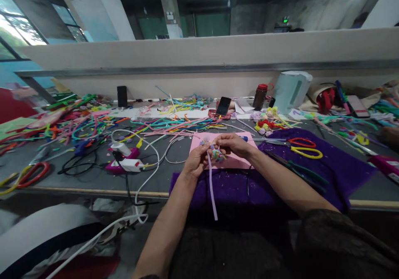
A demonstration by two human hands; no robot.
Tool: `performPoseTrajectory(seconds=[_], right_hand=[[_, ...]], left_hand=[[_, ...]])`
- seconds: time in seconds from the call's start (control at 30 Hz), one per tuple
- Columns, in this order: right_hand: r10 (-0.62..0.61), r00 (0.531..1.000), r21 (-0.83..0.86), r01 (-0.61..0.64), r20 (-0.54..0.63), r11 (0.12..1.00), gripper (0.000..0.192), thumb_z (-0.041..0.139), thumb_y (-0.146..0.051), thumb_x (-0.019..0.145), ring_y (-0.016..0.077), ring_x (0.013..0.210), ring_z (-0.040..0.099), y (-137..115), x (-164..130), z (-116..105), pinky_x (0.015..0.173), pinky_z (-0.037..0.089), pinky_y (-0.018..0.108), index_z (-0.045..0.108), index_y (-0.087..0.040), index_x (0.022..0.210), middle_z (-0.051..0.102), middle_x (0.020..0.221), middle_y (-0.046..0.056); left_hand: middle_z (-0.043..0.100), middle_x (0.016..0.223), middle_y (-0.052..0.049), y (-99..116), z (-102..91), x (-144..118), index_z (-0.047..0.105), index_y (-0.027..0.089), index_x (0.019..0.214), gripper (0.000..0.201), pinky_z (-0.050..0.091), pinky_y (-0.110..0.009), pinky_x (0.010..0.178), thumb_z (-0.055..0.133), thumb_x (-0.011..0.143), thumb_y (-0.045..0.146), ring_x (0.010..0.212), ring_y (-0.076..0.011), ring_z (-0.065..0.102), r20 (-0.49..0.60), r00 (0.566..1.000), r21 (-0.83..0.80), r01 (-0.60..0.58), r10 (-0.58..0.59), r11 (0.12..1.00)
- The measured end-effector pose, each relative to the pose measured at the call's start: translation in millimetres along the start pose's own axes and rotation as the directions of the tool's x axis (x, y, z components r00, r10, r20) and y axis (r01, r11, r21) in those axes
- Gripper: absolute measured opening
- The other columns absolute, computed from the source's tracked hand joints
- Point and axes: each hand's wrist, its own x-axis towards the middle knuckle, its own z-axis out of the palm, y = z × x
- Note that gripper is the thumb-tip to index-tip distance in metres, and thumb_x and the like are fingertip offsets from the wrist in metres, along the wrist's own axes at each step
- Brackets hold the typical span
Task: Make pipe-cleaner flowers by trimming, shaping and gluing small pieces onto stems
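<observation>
Pipe-cleaner flower (216,153) half hidden between pinching fingers (208,149) of both hands.

A lilac pipe cleaner (212,183) hangs straight down from a small pastel flower cluster (216,153), above the pink sheet (237,161).

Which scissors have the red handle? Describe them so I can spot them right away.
Find the purple felt sheet covering the right side of the grey worktable. At its far edge, right of the right hand, lie the red-handled scissors. The yellow-handled scissors lie just nearer; only the red pair's loops are red.
</observation>
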Motion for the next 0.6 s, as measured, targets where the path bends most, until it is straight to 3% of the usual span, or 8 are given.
performPoseTrajectory(seconds=[0.07,0.13,0.2,0.23,0.33,0.43,0.5,0.6], right_hand=[[-0.044,0.992,-0.138,0.028,-0.121,0.99,0.027,0.06,-0.038,0.074,0.0054,0.044,0.051,-6,-3,-10,0.037,0.031,0.016,0.064,-0.013,0.086,0.063,0.073,0.002],[-0.1,0.953,-0.386,-0.019,-0.286,0.922,0.032,0.05,-0.041,0.08,0.0063,0.047,0.054,-13,-12,-26,0.038,0.033,0.016,0.063,-0.014,0.093,0.066,0.081,0.004],[-0.145,0.894,-0.654,-0.193,-0.425,0.731,0.036,0.041,-0.041,0.084,0.0078,0.05,0.056,-19,-24,-45,0.043,0.037,0.017,0.064,-0.015,0.092,0.067,0.077,0.004],[-0.148,0.871,-0.71,-0.271,-0.468,0.65,0.036,0.041,-0.04,0.083,0.0091,0.051,0.057,-21,-31,-55,0.044,0.038,0.018,0.065,-0.014,0.087,0.067,0.072,0.004],[-0.106,0.823,-0.755,-0.449,-0.557,0.478,0.033,0.052,-0.04,0.076,0.0135,0.052,0.058,-21,-47,-75,0.049,0.037,0.022,0.066,-0.012,0.065,0.062,0.055,0.005],[-0.035,0.783,-0.745,-0.575,-0.621,0.337,0.039,0.061,-0.05,0.067,0.0195,0.06,0.06,-12,-48,-77,0.052,0.037,0.025,0.063,-0.014,0.05,0.061,0.052,0.008],[-0.003,0.759,-0.729,-0.624,-0.651,0.282,0.042,0.063,-0.056,0.061,0.0232,0.07,0.062,-4,-41,-71,0.056,0.038,0.026,0.064,-0.015,0.051,0.065,0.062,0.011],[0.005,0.726,-0.697,-0.662,-0.688,0.275,0.04,0.066,-0.054,0.057,0.0257,0.078,0.061,5,-33,-63,0.059,0.038,0.027,0.068,-0.014,0.062,0.068,0.078,0.015]], left_hand=[[0.051,0.051,0.004,1,-0.9,0,0.054,0.011,0.072,0.016,0.022,-0.008,0.028,0.066,0.069,0.021,0.033,0.0005,0.036,-0.04,0.999,-0.045,0.01,-0.012,0.999],[0.052,0.052,0.004,2,-1.7,0,0.052,0.012,0.07,0.015,0.023,-0.008,0.028,0.065,0.07,0.02,0.034,0.0002,0.038,-0.059,0.998,-0.059,0.005,-0.009,0.998],[0.053,0.052,0.004,3,-2.2,0,0.052,0.012,0.071,0.014,0.023,-0.007,0.027,0.064,0.071,0.019,0.034,-0.0001,0.038,-0.062,0.998,-0.067,0.0,-0.004,0.998],[0.053,0.051,0.005,3,-2.3,0,0.052,0.012,0.072,0.014,0.023,-0.007,0.027,0.064,0.071,0.019,0.034,-0.0002,0.038,-0.063,0.998,-0.071,0.001,-0.005,0.997],[0.053,0.051,0.005,3,-2.4,0,0.052,0.012,0.072,0.013,0.024,-0.007,0.027,0.063,0.071,0.017,0.033,0.0,0.038,-0.059,0.998,-0.08,0.011,-0.016,0.997],[0.053,0.051,0.004,4,-2.3,-1,0.053,0.012,0.073,0.013,0.024,-0.007,0.027,0.064,0.071,0.018,0.033,-0.0003,0.039,-0.064,0.998,-0.078,0.006,-0.011,0.997],[0.054,0.051,0.004,3,-2.3,-1,0.053,0.012,0.073,0.012,0.024,-0.008,0.027,0.063,0.071,0.019,0.033,-0.0005,0.04,-0.081,0.997,-0.064,0.007,-0.012,0.998],[0.055,0.051,0.004,3,-2.7,-1,0.054,0.012,0.073,0.013,0.025,-0.008,0.027,0.064,0.072,0.02,0.032,-0.0007,0.04,-0.1,0.995,-0.042,0.011,-0.015,0.999]])
